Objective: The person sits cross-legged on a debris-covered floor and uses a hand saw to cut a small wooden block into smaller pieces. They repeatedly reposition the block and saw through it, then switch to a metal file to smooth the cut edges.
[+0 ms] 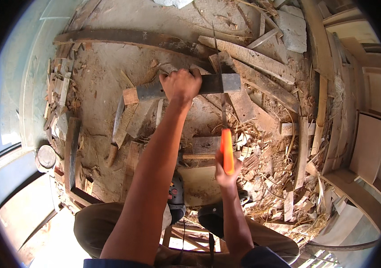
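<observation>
My left hand (181,85) is stretched forward and clamps down on a dark squared length of wood (217,83) that lies crosswise on the dusty ground, with a paler cut end (130,96) at its left. My right hand (226,172) grips the orange handle (227,149) of a hand saw. Its thin blade (219,67) runs away from me and crosses the wood just right of my left hand. Both forearms come in from the lower edge, and my knees show below them.
Offcuts, planks and shavings (288,178) litter the ground to the right. A long dark plank (132,38) lies across the back. Scrap pieces (61,89) pile at the left beside a round tin (46,156). Pale boards (369,143) lean at the right. A power tool (177,196) sits near my knee.
</observation>
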A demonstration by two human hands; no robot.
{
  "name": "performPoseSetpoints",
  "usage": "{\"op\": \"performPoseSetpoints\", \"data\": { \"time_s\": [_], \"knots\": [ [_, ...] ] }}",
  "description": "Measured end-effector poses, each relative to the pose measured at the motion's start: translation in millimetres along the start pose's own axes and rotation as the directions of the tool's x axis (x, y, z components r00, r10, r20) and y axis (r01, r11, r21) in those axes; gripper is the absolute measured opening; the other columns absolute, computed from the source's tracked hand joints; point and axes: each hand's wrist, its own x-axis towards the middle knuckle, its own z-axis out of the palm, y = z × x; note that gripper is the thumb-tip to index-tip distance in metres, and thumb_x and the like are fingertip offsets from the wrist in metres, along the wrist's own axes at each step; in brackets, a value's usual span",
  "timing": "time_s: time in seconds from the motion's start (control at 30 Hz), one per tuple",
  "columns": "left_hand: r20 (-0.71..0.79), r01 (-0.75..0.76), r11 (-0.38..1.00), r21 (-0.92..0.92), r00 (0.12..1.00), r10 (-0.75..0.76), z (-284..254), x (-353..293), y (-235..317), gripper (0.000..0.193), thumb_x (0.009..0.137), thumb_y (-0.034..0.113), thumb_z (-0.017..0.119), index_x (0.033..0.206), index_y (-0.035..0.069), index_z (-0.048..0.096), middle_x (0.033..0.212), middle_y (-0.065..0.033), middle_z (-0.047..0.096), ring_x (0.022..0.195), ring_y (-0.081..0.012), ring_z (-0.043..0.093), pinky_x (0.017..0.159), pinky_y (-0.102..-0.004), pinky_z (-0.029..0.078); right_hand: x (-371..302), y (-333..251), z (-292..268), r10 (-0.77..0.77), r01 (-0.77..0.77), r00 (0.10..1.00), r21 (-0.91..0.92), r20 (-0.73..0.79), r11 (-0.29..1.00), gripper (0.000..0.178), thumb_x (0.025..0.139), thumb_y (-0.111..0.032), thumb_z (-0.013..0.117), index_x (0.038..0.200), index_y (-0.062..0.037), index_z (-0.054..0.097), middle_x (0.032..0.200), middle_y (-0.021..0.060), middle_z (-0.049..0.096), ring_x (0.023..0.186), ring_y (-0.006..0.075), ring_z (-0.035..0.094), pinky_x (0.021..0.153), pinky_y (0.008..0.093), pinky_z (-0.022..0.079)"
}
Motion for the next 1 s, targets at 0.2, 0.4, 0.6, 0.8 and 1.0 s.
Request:
{"op": "performPoseSetpoints", "data": {
  "time_s": [0.2, 0.4, 0.6, 0.8, 1.0],
  "knots": [
    [0.033, 0.019, 0.999, 0.030, 0.999, -0.020, -0.7, 3.4, 0.9, 0.052, 0.094, 0.036, 0.041, 0.071, 0.003, 0.074, 0.075, -0.0204, 0.072, 0.069, -0.0305, 0.070, 0.096, -0.0449, 0.040, -144.5, -1.1, -53.5, -0.012, 0.012, 1.000, -0.033, -0.016, 0.999, 0.020, 0.081, -0.020, 0.063, 0.085, -0.0001, 0.064, 0.060, 0.0071, 0.055, 0.047, 0.0213, 0.050, 0.054, 0.0376, 0.045],
    [-0.011, -0.032, 0.999, 0.007, 0.999, 0.032, 4.1, 5.0, 7.6, 0.051, 0.094, 0.037, 0.042, 0.073, 0.004, 0.075, 0.077, -0.0209, 0.072, 0.073, -0.0306, 0.071, 0.096, -0.0454, 0.040, 16.9, 12.3, 4.2, -0.086, 0.087, 0.996, 0.037, -0.027, 0.996, 0.006, 0.074, -0.006, 0.066, 0.078, -0.0051, 0.063, 0.064, 0.0022, 0.059, 0.051, 0.0118, 0.056, 0.047, 0.0271, 0.045],
    [0.098, 0.034, 0.999, 0.031, 0.995, -0.037, -10.3, 10.4, 3.4, 0.051, 0.093, 0.038, 0.043, 0.078, 0.004, 0.076, 0.080, -0.0198, 0.073, 0.078, -0.0323, 0.072, 0.099, -0.0472, 0.038, -86.3, 8.8, -44.9, -0.062, 0.066, 0.995, -0.056, 0.084, 0.996, 0.014, 0.083, -0.010, 0.062, 0.089, 0.0027, 0.062, 0.073, 0.0077, 0.061, 0.054, 0.0160, 0.057, 0.055, 0.0326, 0.048],
    [-0.021, -0.039, 0.999, -0.014, 0.999, 0.039, 3.7, 5.7, 6.4, 0.050, 0.093, 0.038, 0.043, 0.078, 0.004, 0.077, 0.079, -0.0190, 0.073, 0.078, -0.0311, 0.072, 0.097, -0.0455, 0.039, 34.9, -7.8, 3.2, 0.226, -0.226, 0.974, 0.006, -0.008, 0.974, 0.005, 0.072, -0.001, 0.064, 0.070, -0.0025, 0.060, 0.058, 0.0003, 0.055, 0.052, 0.0086, 0.052, 0.051, 0.0261, 0.045],
    [0.127, -0.002, 1.000, -0.016, 0.992, 0.004, -9.9, 12.5, 0.9, 0.053, 0.094, 0.037, 0.041, 0.078, 0.001, 0.076, 0.077, -0.0224, 0.072, 0.076, -0.0342, 0.071, 0.097, -0.0488, 0.040, -58.7, -14.1, -27.0, 0.035, -0.030, 0.999, -0.156, 0.031, 0.987, 0.004, 0.072, -0.004, 0.062, 0.070, -0.0028, 0.059, 0.058, 0.0015, 0.053, 0.050, 0.0097, 0.051, 0.052, 0.0250, 0.044]
  ]
}}
